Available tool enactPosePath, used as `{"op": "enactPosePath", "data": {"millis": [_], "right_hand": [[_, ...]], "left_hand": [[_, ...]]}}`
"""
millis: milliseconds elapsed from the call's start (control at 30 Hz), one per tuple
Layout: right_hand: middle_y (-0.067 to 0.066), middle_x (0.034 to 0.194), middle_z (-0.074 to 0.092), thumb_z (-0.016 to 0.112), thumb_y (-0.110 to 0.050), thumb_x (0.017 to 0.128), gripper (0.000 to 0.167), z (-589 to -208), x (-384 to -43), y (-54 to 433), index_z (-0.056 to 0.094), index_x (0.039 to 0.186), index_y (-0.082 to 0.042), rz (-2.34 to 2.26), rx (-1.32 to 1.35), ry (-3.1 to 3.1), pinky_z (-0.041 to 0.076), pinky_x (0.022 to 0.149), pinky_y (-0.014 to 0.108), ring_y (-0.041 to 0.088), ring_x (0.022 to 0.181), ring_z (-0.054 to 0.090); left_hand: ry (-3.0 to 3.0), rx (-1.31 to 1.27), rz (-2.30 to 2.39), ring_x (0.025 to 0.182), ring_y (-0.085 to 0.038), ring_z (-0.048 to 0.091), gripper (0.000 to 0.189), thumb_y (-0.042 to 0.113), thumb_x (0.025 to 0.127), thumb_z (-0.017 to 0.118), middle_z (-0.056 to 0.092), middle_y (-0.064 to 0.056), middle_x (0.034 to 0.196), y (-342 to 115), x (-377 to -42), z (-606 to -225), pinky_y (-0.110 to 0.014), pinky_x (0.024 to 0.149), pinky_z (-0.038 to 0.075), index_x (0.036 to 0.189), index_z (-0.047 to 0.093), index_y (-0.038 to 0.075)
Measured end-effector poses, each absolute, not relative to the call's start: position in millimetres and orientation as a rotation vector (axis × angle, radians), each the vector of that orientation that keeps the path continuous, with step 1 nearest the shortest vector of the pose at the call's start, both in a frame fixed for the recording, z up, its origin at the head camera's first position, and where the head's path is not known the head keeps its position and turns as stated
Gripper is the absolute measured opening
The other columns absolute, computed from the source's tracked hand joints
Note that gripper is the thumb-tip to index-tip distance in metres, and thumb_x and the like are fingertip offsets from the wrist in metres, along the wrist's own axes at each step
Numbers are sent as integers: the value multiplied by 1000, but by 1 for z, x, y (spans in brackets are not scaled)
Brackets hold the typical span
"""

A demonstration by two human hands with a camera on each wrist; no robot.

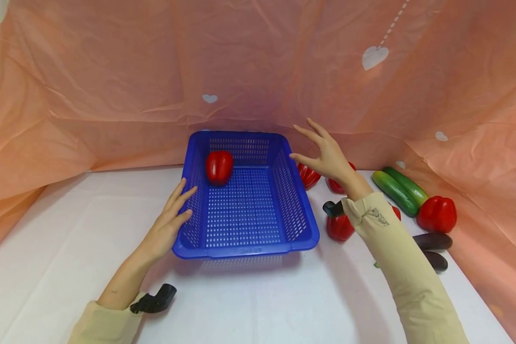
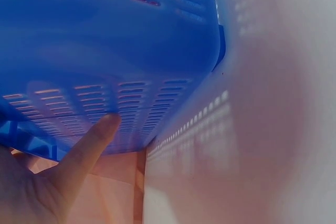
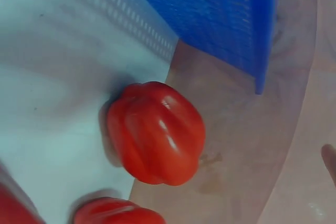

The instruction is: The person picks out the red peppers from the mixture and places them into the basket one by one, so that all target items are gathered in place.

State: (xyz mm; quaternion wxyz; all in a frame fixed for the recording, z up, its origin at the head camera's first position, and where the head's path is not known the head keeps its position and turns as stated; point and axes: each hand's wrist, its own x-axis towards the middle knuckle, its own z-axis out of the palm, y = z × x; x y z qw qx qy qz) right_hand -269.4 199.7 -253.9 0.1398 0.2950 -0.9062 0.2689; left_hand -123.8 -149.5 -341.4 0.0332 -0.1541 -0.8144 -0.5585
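Observation:
A blue perforated plastic basket [image 1: 245,251] holds one red bell pepper [image 1: 219,167] in its far left part. My left hand [image 1: 165,229] is at the basket's left side with its fingers spread and fairly straight. In the left wrist view the thumb [image 2: 92,142] lies against or close beside the slotted outer wall; contact is unclear. My right hand [image 1: 327,155] is raised beyond the basket's right rim, fingers apart, holding nothing. Below it, a red bell pepper [image 1: 308,176] sits beside the basket, partly covered by the hand; the right wrist view shows this pepper [image 3: 157,135] whole.
More red bell peppers [image 1: 339,227] lie right of the basket, partly under my right arm. Farther right are green cucumbers [image 1: 395,191], another red pepper [image 1: 436,215] and dark eggplants [image 1: 432,241]. An orange cloth [image 1: 249,62] hangs behind the white table [image 1: 258,296].

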Motion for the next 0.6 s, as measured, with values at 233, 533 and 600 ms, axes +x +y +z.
{"op": "enactPosePath", "data": {"millis": [233,533,600], "right_hand": [[20,155,27,75,-24,81,69,-266,-270,208,46,143,-14,802,826,-2594,26,110,62,36,144,25],[16,157,24,73,-25,82,68,-279,-269,220,46,143,-13,860,681,-2634,23,109,66,34,146,19],[17,157,24,73,-24,82,67,-282,-269,222,46,143,-13,860,665,-2634,24,109,66,35,145,20]], "left_hand": [[-2523,-476,-1698,147,-38,-5,50,8,99,36,-1,-13,162,-149,-125,-342,-69,110,-1,148,29,-2],[-2519,-480,-1700,147,-38,-5,50,8,100,36,-1,-13,162,-148,-125,-343,-68,110,-1,148,29,-3],[-2519,-479,-1698,147,-38,-6,50,8,99,36,-1,-13,162,-148,-125,-343,-68,111,-1,148,29,-2]]}}
